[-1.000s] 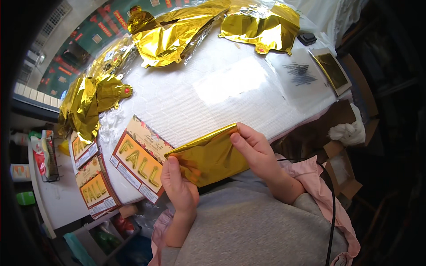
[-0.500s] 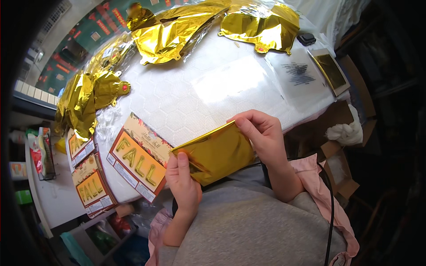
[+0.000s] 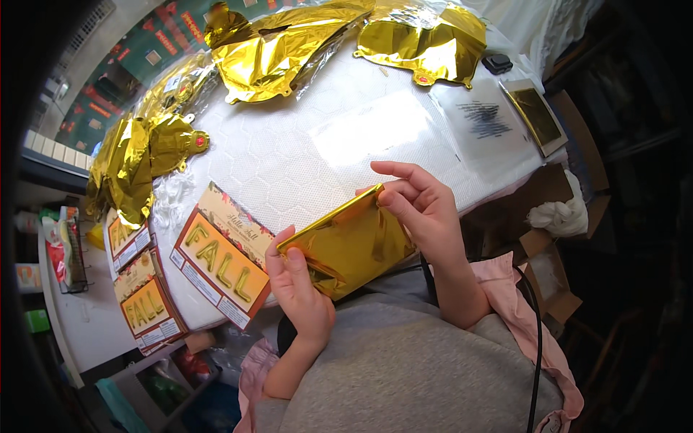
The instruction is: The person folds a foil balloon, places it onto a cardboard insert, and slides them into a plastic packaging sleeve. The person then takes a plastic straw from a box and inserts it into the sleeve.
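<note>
A folded gold foil balloon (image 3: 350,249) is stretched between my hands in front of my torso, its long upper edge tilted up to the right. My left hand (image 3: 302,292) grips the left corner, thumb on the front face and fingers behind. At the upper right corner, the thumb of my right hand (image 3: 426,213) rests on the foil while the index finger is lifted off; the other fingers are partly hidden behind. Left of my left hand lies a printed card package (image 3: 222,256) picturing gold letter balloons.
Two more card stacks (image 3: 148,307) (image 3: 128,238) lie at the table's left edge. Crumpled gold foil balloons (image 3: 260,61) line the far side. Clear plastic bags (image 3: 487,123), a flat gold foil packet (image 3: 535,115) and a black gadget (image 3: 497,64) lie right. Cardboard boxes (image 3: 556,281) stand beside the table.
My right index finger has lifted off the foil's upper edge and straightened. The foil has turned slightly, its top right corner rising. My left fingers have shifted up behind its corner.
</note>
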A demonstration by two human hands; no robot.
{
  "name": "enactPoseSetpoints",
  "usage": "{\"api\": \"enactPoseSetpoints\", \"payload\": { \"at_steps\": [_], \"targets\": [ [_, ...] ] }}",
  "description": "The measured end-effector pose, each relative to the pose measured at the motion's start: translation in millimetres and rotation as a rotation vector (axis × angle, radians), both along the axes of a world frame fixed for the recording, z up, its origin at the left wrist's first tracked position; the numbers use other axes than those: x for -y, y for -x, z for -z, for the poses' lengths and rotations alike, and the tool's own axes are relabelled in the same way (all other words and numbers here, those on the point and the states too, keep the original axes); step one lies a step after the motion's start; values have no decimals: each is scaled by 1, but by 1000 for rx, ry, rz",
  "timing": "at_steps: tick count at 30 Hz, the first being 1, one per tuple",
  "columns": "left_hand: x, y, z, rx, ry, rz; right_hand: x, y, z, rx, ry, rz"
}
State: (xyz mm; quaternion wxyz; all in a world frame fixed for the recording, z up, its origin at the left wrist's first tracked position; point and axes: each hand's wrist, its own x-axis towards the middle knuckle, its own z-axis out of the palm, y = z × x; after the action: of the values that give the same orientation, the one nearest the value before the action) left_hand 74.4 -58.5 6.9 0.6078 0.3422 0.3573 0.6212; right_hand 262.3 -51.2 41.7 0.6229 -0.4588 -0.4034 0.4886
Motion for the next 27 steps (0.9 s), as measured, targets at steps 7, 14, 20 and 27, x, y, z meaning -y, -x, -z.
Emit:
{"api": "enactPoseSetpoints", "payload": {
  "at_steps": [7, 14, 20, 27],
  "targets": [
    [0, 0, 7, -31, -3, -27, -1, -8, 5, 13, 26, -35],
    [-3, 4, -6, 10, -11, -48, 1, 2, 4, -49, -21, -233],
    [1, 12, -10, -76, -46, -39, 4, -7, 3, 1, 102, -382],
    [7, 85, -36, -763, -281, 145, 6, -25, 8, -104, 102, -140]
  ]
}}
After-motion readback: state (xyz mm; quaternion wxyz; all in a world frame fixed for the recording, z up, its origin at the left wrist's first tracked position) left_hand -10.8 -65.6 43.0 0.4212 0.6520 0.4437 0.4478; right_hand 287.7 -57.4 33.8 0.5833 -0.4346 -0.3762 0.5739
